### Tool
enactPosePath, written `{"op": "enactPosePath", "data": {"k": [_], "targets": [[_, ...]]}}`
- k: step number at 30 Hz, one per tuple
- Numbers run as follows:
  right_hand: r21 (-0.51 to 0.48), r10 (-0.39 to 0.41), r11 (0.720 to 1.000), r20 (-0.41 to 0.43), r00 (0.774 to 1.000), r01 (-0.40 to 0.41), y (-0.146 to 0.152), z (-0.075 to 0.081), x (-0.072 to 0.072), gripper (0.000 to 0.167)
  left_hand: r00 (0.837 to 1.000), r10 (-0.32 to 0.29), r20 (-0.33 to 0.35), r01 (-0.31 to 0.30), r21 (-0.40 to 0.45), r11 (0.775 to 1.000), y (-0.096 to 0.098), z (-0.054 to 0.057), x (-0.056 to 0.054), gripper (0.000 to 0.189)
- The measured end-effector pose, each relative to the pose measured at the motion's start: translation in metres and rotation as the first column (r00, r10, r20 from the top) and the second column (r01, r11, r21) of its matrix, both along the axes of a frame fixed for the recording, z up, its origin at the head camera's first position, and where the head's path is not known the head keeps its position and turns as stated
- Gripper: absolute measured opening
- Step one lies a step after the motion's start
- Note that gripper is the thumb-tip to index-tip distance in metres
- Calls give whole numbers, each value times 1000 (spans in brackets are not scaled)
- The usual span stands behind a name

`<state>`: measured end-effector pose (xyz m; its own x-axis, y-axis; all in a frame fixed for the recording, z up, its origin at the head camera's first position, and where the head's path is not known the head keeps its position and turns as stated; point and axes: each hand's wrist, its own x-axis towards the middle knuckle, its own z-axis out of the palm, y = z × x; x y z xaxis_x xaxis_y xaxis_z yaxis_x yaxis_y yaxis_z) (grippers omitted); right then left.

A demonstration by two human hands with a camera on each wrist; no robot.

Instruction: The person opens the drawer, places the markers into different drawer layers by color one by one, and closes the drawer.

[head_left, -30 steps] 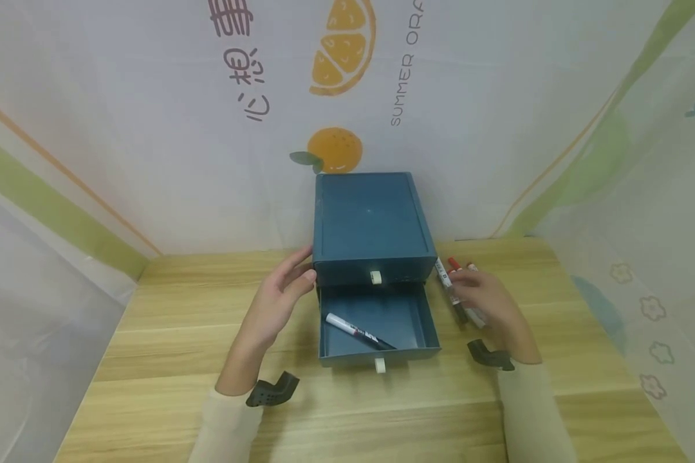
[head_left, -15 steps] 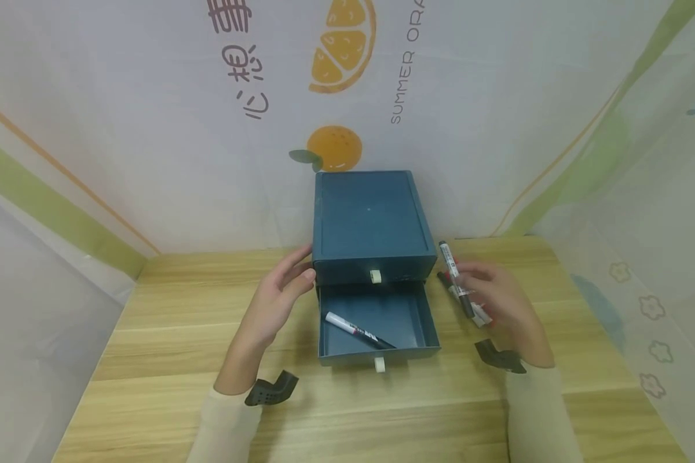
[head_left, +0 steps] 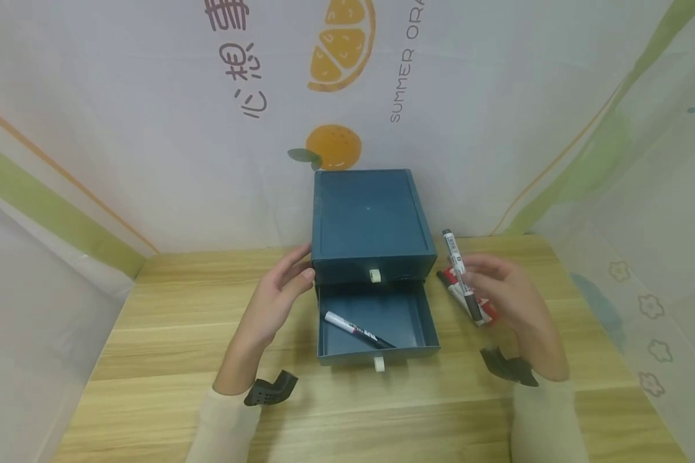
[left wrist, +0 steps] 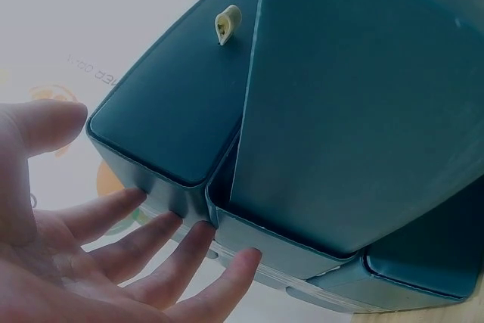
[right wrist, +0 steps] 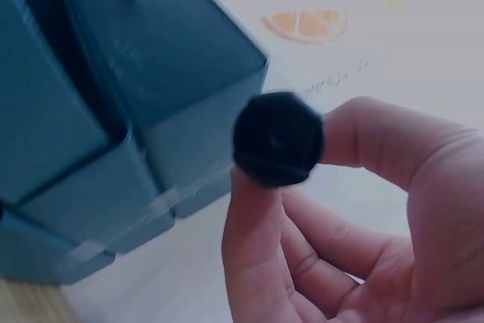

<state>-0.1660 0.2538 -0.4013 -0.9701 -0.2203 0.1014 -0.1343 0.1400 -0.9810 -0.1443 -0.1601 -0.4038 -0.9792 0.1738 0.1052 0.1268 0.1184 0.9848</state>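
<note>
A blue drawer box (head_left: 373, 212) stands against the back curtain, one lower drawer (head_left: 394, 315) pulled out. Inside that drawer a white-and-black marker (head_left: 356, 329) lies slanted. My left hand (head_left: 275, 299) is at the box's left side; in the left wrist view its spread fingers (left wrist: 193, 243) reach the side wall. To the right of the box, my right hand (head_left: 506, 292) pinches a white marker with dark ends (head_left: 460, 273) between thumb and fingers, over the other markers. The right wrist view shows that marker's dark end (right wrist: 278, 140) head-on.
Beneath the held marker, several markers, some with red parts (head_left: 448, 276), lie together on the wooden table (head_left: 382, 411). A printed curtain (head_left: 469, 128) closes off the back and sides. The open drawer juts toward the front with a white pull tab (head_left: 379, 364).
My right hand has taken a marker from the pile, raised it and shifted slightly right and toward me. The left hand keeps its place at the box.
</note>
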Motion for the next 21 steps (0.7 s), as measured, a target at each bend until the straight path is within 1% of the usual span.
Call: {"op": "enactPosePath", "data": {"k": [4, 8, 11, 14, 17, 21], "targets": [[-21, 20, 1000, -21, 1000, -20, -5, 10, 8, 29, 1000, 0, 6, 0, 1, 1000, 0, 0, 0, 60], [22, 26, 999, -49, 998, -25, -11, 20, 17, 28, 1000, -2, 6, 2, 1, 1000, 0, -1, 0, 60], [45, 36, 998, -86, 996, -32, -16, 25, 22, 28, 1000, -2, 5, 2, 0, 1000, 0, -1, 0, 60], [27, 68, 998, -119, 991, -65, -22, 26, 25, 31, 1000, 0, 3, 0, -2, 1000, 0, -1, 0, 60], [20, 118, 993, -151, 981, -116, -30, 25, 26, 30, 1000, -1, 0, 1, -1, 1000, 0, -1, 0, 60], [86, 187, 981, -207, 960, -172, -41, 21, 25, 27, 1000, 2, -1, -2, 0, 1000, 1, -1, 0, 60]]}}
